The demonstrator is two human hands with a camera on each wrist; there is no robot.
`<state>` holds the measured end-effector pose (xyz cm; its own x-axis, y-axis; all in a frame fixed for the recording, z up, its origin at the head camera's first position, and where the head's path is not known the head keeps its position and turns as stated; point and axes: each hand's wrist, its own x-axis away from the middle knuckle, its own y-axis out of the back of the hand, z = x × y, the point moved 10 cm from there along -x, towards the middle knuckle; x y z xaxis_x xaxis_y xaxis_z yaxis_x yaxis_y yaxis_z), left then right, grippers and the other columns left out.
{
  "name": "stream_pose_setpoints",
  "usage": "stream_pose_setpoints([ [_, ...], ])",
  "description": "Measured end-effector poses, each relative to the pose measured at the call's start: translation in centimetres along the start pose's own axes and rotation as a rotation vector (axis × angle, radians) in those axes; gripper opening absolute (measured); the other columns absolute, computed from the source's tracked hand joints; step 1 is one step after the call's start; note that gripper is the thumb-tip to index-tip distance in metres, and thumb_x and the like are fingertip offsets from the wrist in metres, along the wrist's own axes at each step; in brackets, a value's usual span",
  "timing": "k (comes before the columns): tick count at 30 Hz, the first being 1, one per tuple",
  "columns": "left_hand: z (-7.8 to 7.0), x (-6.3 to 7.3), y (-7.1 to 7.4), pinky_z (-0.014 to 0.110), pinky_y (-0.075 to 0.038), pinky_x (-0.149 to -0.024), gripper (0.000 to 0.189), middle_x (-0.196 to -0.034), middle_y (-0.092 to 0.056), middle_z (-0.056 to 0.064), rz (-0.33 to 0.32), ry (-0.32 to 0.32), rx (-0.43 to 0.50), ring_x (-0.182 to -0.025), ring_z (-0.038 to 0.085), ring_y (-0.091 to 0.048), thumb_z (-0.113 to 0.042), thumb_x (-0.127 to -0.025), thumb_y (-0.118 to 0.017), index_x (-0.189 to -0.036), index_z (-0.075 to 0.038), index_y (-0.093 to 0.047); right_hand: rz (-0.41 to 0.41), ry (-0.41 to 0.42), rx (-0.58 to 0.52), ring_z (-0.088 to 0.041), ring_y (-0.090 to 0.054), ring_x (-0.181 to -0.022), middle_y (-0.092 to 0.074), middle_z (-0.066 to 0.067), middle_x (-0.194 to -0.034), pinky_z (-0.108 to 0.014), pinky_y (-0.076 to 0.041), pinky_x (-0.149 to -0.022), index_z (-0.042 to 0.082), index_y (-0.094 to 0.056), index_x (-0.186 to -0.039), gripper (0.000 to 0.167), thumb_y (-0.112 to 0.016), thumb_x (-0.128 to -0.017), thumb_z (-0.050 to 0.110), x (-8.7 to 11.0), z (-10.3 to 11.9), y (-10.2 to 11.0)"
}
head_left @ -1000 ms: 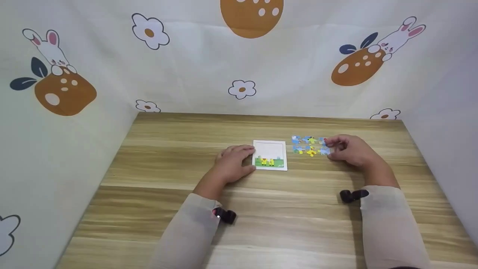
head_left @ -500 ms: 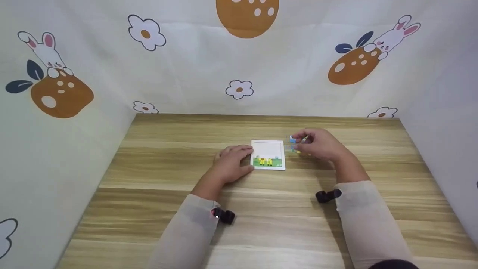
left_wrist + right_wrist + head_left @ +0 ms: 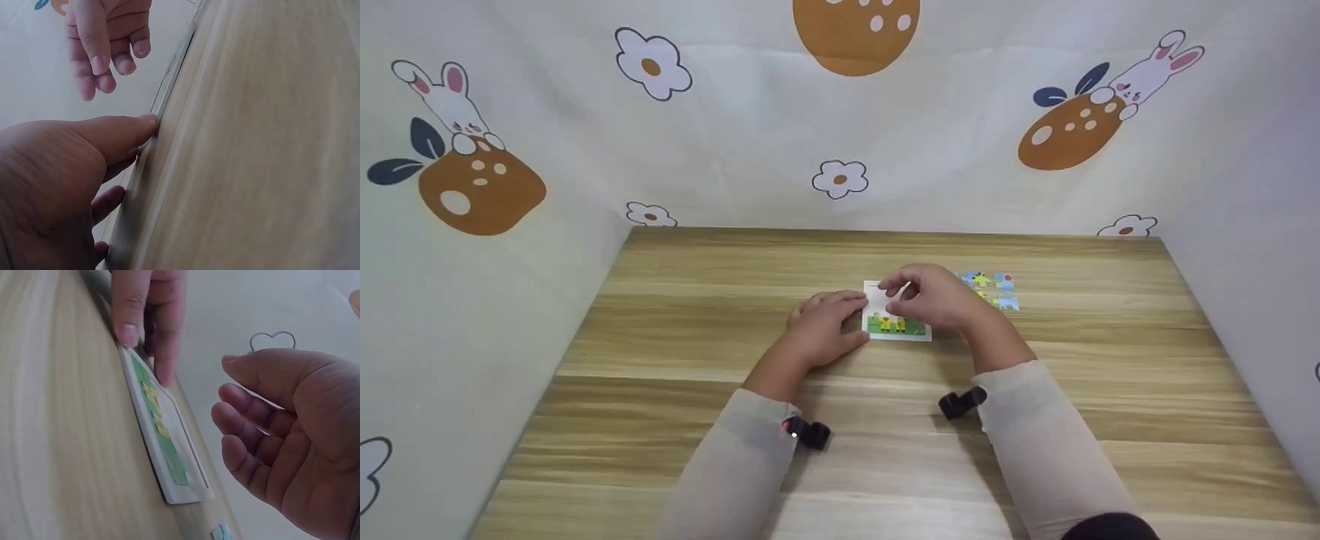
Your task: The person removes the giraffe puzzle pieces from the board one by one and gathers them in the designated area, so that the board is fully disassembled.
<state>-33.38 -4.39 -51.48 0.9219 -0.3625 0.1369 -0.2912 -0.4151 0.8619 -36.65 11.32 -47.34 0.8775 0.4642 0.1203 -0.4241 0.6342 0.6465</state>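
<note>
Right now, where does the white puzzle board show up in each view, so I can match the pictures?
Head: the puzzle board lies just right of centre, partly hidden by the right hand.
Left wrist: the puzzle board shows nearly edge-on, a thin slanting strip left of upper centre.
Right wrist: the puzzle board slants down, slightly left of centre.
Shared landmark: the left hand, its thumb by one corner.

Left forearm [image 3: 727, 465] and right forearm [image 3: 1050, 435] reached forward and inward, the left grip [image 3: 826, 326] back-up with thumb [image 3: 121, 132] extended well apart from its fingers [image 3: 840, 300], the right grip [image 3: 936, 296] raised just beside it, wrist [image 3: 997, 341] bent inward, fingers [image 3: 236, 419] loosely bent and thumb [image 3: 264, 371] apart from them.
</note>
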Motion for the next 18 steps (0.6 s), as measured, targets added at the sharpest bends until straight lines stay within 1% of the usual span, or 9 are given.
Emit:
stream_pose_setpoints([
  [3, 0.1, 0.0, 0.0, 0.065, -0.022, -0.127, 0.062, -0.169, -0.044, -0.013, 0.000, -0.002, -0.002, -0.161, 0.025, -0.033, -0.046, -0.102, -0.070, -0.159, -0.031, -0.053, 0.012, -0.005, -0.005, -0.018, -0.068, -0.094, -0.075, -0.002, -0.114, -0.031, -0.055, -0.080, 0.014, -0.076, -0.128, 0.033, -0.078, -0.095, 0.018, -0.1, 0.1, -0.8],
  [6, 0.1, 0.1, 0.1, 0.064, -0.022, -0.127, 0.062, -0.169, -0.044, -0.013, -0.001, -0.005, 0.001, -0.161, 0.026, -0.033, -0.046, -0.102, -0.070, -0.159, -0.030, -0.053, 0.025, -0.005, -0.002, -0.019, -0.068, -0.095, -0.075, -0.004, -0.114, -0.032, -0.056, -0.081, 0.013, -0.076, -0.129, 0.034, -0.077, -0.095, 0.016, -0.2, 0.0, -1.4],
  [13, -0.1, 0.1, 0.2, 0.064, -0.023, -0.126, 0.062, -0.169, -0.045, -0.013, -0.016, -0.018, -0.005, -0.160, 0.027, -0.035, -0.046, -0.101, -0.071, -0.158, -0.029, -0.054, 0.062, 0.010, 0.064, -0.023, -0.068, -0.108, -0.075, -0.008, -0.118, -0.041, -0.056, -0.100, 0.009, -0.075, -0.129, 0.037, -0.077, -0.092, 0.011, -0.7, -0.6, -2.7],
  [16, -0.1, 0.1, 0.2, 0.065, -0.023, -0.127, 0.061, -0.169, -0.046, -0.012, -0.018, -0.020, -0.001, -0.160, 0.028, -0.035, -0.046, -0.101, -0.071, -0.158, -0.028, -0.055, 0.076, -0.008, 0.078, -0.023, -0.067, -0.109, -0.075, -0.008, -0.120, -0.044, -0.056, -0.102, 0.009, -0.075, -0.129, 0.040, -0.079, -0.090, 0.012, -0.7, -1.1, -3.1],
  [18, -0.1, 0.1, 0.2, 0.065, -0.022, -0.127, 0.061, -0.169, -0.045, -0.012, -0.016, -0.018, -0.001, -0.160, 0.027, -0.035, -0.046, -0.102, -0.071, -0.158, -0.028, -0.054, 0.083, -0.021, 0.087, -0.022, -0.067, -0.108, -0.074, -0.007, -0.119, -0.043, -0.056, -0.101, 0.010, -0.075, -0.129, 0.041, -0.082, -0.088, 0.014, -0.6, -1.1, -3.2],
])
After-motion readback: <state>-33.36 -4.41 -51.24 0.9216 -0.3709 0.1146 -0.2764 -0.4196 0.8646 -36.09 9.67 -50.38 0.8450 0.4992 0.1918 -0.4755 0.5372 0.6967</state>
